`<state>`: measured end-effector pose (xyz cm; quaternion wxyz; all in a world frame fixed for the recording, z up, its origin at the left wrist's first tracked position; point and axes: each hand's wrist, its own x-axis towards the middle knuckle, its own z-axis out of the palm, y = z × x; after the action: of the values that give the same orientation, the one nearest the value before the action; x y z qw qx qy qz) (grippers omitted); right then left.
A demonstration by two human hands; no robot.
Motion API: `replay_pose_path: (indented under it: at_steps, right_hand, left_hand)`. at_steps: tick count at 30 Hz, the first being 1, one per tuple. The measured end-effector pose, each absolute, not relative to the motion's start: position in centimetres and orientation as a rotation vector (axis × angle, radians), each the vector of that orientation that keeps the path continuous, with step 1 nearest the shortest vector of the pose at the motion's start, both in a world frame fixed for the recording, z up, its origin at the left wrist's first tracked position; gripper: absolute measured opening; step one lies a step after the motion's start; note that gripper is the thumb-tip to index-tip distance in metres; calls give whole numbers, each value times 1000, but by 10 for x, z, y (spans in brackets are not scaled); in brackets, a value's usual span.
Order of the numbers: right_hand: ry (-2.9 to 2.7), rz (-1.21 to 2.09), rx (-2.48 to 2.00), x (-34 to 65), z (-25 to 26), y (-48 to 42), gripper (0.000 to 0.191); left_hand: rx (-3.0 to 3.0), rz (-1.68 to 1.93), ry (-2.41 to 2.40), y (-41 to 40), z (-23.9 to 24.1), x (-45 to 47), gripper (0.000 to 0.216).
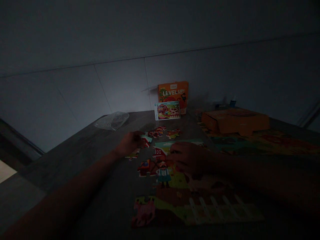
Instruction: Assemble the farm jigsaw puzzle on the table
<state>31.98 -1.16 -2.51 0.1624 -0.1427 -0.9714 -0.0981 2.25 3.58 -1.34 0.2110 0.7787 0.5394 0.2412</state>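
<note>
My left hand (130, 144) pinches a jigsaw puzzle piece (147, 139) with red, white and pale green on it, held left of the partly assembled jigsaw puzzle (172, 215). My right hand (191, 156) lies over the upper part of the puzzle, its curved fingers apart near the red barn section (158, 152). Whether a piece is under that palm is hidden. The assembled part shows a farmer (163, 175), a pig (145, 210) and a white fence. A red piece (147, 167) juts from its left edge.
Loose pieces (157, 132) lie beyond my hands, with another (173, 134) to their right. Behind stand a picture card (167, 110) and an orange "LEVEL UP!" box (173, 88). A clear plastic bag (112, 121) is at back left. An orange box (235, 120) sits at right. The light is dim.
</note>
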Motion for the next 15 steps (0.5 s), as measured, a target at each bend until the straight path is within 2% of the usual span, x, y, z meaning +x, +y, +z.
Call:
replay_pose_path:
  at_steps: [6, 15]
  right_hand:
    - [-2743, -255, -402, 320, -26, -12, 30]
    - [-2757, -221, -415, 320, -25, -11, 32]
  left_hand:
    - [2017, 674, 1284, 22, -6, 28, 32]
    - [1950, 585, 1243, 8, 10, 26, 25]
